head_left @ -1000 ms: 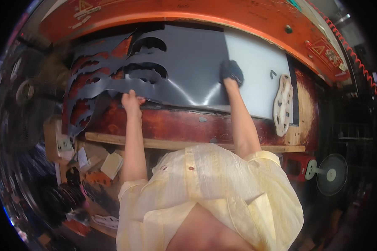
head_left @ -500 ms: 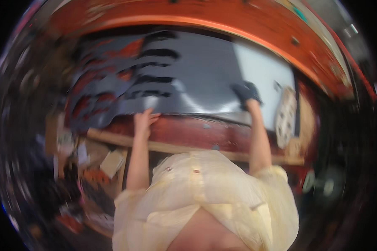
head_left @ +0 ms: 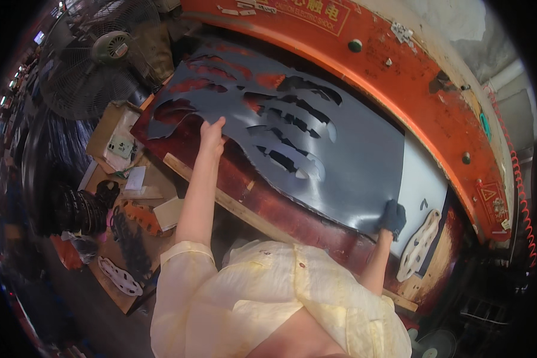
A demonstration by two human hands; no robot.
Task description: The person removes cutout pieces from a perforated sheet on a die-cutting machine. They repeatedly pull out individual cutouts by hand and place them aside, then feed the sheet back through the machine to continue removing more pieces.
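A wide dark grey sheet [head_left: 361, 149] with rows of sole-shaped cut-outs lies across a reddish-brown work board [head_left: 268, 191]. My bare left hand [head_left: 212, 137] is closed on the sheet's near edge, beside the cut-outs on the left, with the thumb on top. My right hand [head_left: 392, 218], in a dark glove, grips the sheet's near right corner; its fingers are partly hidden. The near edge between my hands is wavy. Under the sheet's right end shows a white board [head_left: 422, 182]. A pale sole-shaped piece with dark holes [head_left: 419, 246] lies right of my gloved hand.
An orange machine beam [head_left: 400, 89] spans the far side, close above the sheet. At left stand a large fan [head_left: 110, 48] and an open carton [head_left: 113, 134]. A low side table [head_left: 152, 203] holds dark and orange sole pieces and a pale sole-shaped piece [head_left: 120, 276].
The view has turned and sharpened, so the sheet now runs slantwise. My left hand has moved left along the near edge, and my right hand is now at the sheet's corner.
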